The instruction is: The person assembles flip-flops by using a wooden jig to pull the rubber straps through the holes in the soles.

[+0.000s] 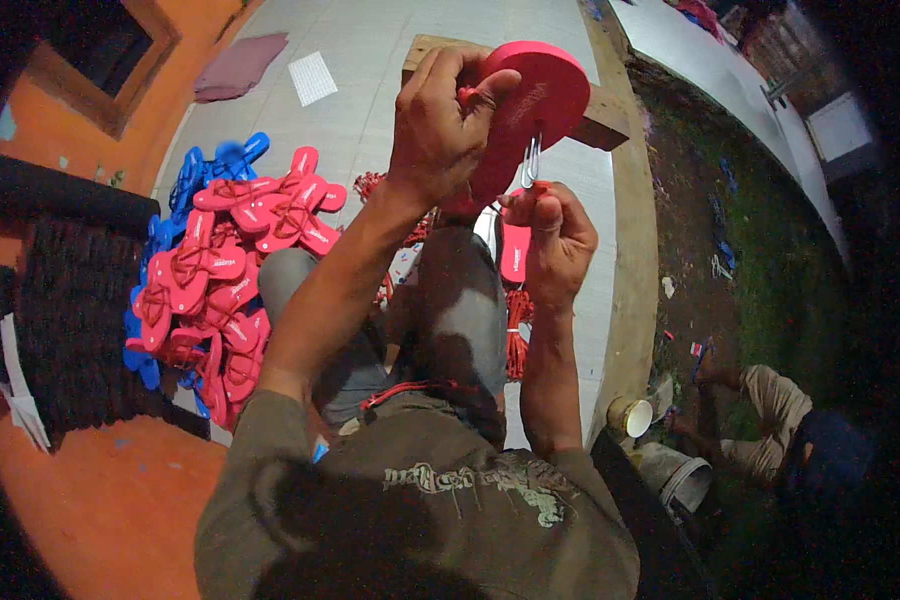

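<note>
In my left hand [438, 130] a red flip-flop sole [550, 85] is held up and tilted, thumb pressed on its face, with a small red piece by the fingers. My right hand [560, 240] pinches a thin, shiny metal pronged tool [532, 160], its tip against the lower part of the sole. Something red shows at the right fingertips; whether it is a strap or a handle I cannot tell. Below, a red sole [514, 255] and a bundle of red straps [518, 335] lie beside my leg.
Left of my legs is a heap of red flip-flops [205, 265] with blue ones [185, 190]. A wooden beam [602, 128] sits beyond my hands. Black stacked material [80, 310] stands far left. At lower right are a bucket [685, 480], a cup [630, 416] and another person [775, 410].
</note>
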Motion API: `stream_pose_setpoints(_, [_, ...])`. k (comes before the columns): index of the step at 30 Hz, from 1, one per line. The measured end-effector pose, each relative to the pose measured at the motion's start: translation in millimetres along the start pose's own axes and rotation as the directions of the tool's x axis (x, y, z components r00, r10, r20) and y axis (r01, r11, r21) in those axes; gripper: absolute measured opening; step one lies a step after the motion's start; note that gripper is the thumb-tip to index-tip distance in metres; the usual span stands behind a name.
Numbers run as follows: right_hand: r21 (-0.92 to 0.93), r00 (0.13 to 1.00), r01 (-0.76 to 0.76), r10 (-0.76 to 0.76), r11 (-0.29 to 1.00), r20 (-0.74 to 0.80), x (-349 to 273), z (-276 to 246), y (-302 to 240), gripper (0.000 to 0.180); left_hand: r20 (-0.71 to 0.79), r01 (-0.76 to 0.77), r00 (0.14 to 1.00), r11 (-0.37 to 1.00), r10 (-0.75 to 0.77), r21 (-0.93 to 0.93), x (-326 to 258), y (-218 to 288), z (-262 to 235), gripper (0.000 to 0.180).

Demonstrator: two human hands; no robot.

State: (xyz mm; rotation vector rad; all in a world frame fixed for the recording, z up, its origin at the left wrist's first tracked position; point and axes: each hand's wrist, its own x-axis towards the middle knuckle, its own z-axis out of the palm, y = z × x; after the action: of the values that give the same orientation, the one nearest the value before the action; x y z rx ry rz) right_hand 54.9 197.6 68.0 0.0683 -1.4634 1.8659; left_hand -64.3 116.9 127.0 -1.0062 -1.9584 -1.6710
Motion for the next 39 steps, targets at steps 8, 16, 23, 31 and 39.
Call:
stream_pose_setpoints(8, [-0.038,0.995,-0.022,0.026,0.999,0.096,2.1,-6.3,12.4,0.029,0.017,-0.138,0.99,0.987,0.137,0.083,9.7,0.1,1.3,0.04])
stream_pose_setpoints(16, [0.036,0.975,-0.197,0.192,0.98,0.113,-0.1,-4.1,8.2,0.033,0.026,0.076,0.997,0.973,-0.072,-0.217,0.3,4.2,5.7,0.034])
stream_pose_setpoints(23, [0.189,0.907,-0.421,0.409,0.887,0.099,7.2,-4.1,-6.3,0.028,0.124,0.153,0.983,0.98,-0.137,-0.126,4.9,3.3,0.8,0.031])
stream_pose_setpoints(31, [-0.098,0.842,-0.528,0.535,0.843,0.068,29.0,-12.5,-31.1,0.026,0.129,0.236,0.969,0.944,-0.211,-0.232,4.9,-5.5,5.5,0.025])
stream_pose_setpoints(39, [-0.563,0.987,-0.074,-0.02,0.823,-0.16,57.4,-1.2,-36.3,0.029,0.17,0.318,0.948,0.839,-0.27,-0.441,-4.6,8.0,13.2,0.032])
